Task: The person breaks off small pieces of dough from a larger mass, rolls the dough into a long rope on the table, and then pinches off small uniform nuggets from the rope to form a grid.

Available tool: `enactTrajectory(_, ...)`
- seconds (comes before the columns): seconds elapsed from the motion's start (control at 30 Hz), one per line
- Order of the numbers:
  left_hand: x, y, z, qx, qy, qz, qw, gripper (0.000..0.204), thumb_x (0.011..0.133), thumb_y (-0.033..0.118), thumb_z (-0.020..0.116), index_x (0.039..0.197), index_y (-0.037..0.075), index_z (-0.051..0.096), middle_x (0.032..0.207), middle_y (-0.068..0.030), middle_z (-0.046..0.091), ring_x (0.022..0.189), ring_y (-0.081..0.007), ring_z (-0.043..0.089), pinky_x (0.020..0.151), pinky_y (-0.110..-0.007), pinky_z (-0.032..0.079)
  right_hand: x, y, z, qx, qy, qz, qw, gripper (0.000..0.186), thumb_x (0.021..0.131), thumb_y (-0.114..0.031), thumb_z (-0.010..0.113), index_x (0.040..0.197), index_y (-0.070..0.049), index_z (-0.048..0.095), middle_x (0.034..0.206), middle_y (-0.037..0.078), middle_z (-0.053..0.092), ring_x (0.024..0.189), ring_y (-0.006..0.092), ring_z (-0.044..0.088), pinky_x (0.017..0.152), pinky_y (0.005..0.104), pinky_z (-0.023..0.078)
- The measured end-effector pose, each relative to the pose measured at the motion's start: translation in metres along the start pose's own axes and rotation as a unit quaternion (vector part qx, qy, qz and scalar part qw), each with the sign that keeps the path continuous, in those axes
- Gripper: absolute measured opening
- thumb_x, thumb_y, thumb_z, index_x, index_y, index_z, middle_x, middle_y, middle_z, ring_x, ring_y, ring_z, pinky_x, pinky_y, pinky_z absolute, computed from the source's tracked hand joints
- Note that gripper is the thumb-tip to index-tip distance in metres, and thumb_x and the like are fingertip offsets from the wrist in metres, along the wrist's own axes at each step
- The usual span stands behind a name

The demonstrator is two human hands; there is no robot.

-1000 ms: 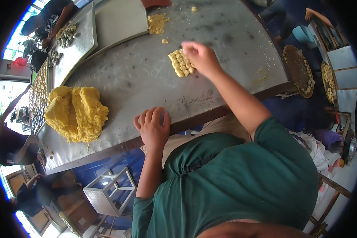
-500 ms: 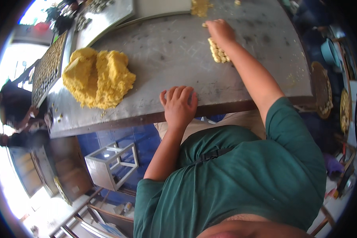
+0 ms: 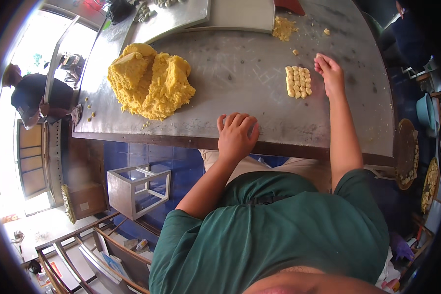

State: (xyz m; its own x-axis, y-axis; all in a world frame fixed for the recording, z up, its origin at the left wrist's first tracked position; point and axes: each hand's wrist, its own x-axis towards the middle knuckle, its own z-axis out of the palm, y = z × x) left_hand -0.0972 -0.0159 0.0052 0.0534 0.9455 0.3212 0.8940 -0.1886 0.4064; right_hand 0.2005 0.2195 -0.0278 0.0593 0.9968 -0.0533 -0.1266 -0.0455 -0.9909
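My left hand (image 3: 237, 132) rests on the near edge of the metal table, palm down, fingers spread and holding nothing. To the right, my right hand (image 3: 330, 74) is above the table with thumb and fingertips pinched together; what they hold, if anything, is too small to make out. Just left of it lies a block of small pale-yellow dough pieces (image 3: 298, 82) set in tight rows. One loose dough piece (image 3: 295, 52) sits beyond the block. A large mound of crumbly yellow dough (image 3: 152, 83) stands on the left of the table.
At the far side are trays (image 3: 181, 17), flattened dough scraps (image 3: 284, 28) and a small lump (image 3: 327, 31). Beyond the left end, another person (image 3: 41, 95) holds a large tray. A white-framed stand (image 3: 139, 191) is on the blue floor, lower left. Round trays (image 3: 406, 154) stand at right.
The view has shifted. My right hand has moved away from the dough block and loose piece, to the right and nearer. My left hand stays at the edge. The other person's tray is tilted up.
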Motion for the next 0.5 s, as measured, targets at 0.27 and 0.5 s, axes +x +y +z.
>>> enactTrajectory(0.27, 0.004, 0.003, 0.0, 0.026, -0.017, 0.006, 0.999, 0.015, 0.088, 0.024, 0.071, 0.102, 0.018, 0.07, 0.108, -0.0015, 0.068, 0.112, -0.0235, 0.061, 0.11, -0.05, 0.032, -0.006, 0.003, -0.015, 0.017, -0.003, -0.065, 0.998, 0.029, 0.103, -0.024, 0.066, 0.122, -0.002, 0.068, 0.103, 0.003, 0.072, 0.093, 0.0095, 0.065, 0.088, 0.0252, 0.053)
enactTrajectory(0.5, 0.007, 0.004, -0.001, 0.046, -0.033, -0.004, 0.998, 0.016, 0.09, 0.026, 0.07, 0.104, 0.017, 0.07, 0.111, -0.0033, 0.068, 0.115, -0.0257, 0.06, 0.112, -0.049, 0.031, -0.007, 0.004, 0.001, -0.003, 0.026, -0.147, 0.989, 0.025, 0.105, -0.022, 0.062, 0.121, -0.003, 0.067, 0.101, 0.001, 0.069, 0.09, 0.0082, 0.062, 0.083, 0.0262, 0.054)
